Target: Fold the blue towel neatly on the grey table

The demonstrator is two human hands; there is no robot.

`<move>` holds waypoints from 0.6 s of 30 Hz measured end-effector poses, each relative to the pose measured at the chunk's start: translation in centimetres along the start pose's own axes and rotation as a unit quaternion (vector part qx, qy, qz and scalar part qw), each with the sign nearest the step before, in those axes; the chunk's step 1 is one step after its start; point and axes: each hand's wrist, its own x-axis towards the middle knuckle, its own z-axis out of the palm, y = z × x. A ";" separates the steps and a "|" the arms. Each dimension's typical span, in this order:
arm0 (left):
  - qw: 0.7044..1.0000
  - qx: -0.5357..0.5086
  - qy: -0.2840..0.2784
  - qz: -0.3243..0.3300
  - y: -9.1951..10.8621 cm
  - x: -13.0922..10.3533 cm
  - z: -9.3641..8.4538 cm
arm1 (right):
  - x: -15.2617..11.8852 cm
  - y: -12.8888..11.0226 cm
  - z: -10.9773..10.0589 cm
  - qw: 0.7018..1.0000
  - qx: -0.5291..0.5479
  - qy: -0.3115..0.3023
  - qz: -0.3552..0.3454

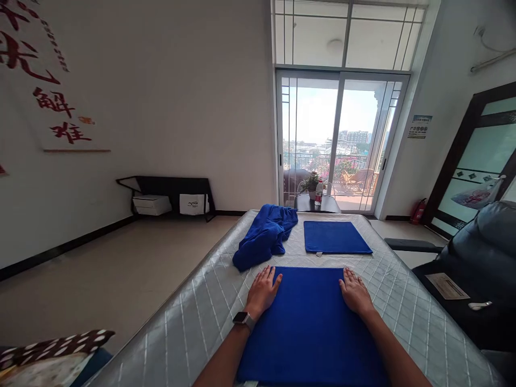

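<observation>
Near blue cloth [312, 322] lies flat on the quilted mattress [193, 317], its far corners under or beside the fingers of left hand [263, 290] and right hand [355, 290], both extended, held close together, gripping nothing; beyond the fingertips, crumpled blue cloth [264, 236] left, flat blue cloth [337, 237] right.

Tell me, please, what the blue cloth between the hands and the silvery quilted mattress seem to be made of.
Flat blue cloth: probably soft woven fabric, matte, evenly coloured.
Silvery quilted mattress: perhaps satiny synthetic fabric, given its sheen and stitched diamonds.
</observation>
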 end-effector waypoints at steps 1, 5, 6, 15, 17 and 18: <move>1.000 0.001 0.000 0.000 0.0 0.0 0.0 | 0.0 0.0 0.0 1.000 0.000 0.001 0.001; 1.000 0.007 0.002 -0.002 0.0 0.1 0.2 | -0.1 0.1 0.1 1.000 0.000 0.003 0.003; 1.000 0.008 0.000 -0.002 0.0 0.1 0.2 | -0.1 0.1 0.2 1.000 0.001 0.002 0.002; 1.000 0.018 -0.007 0.006 -0.1 0.1 0.5 | -0.2 0.0 0.2 1.000 0.010 -0.001 0.012; 1.000 0.028 -0.007 0.008 -0.1 0.1 0.8 | -0.3 -0.1 0.2 1.000 0.008 0.002 0.012; 0.999 0.035 -0.011 0.008 -0.2 0.2 0.9 | -0.3 -0.1 0.2 1.000 0.006 0.004 0.011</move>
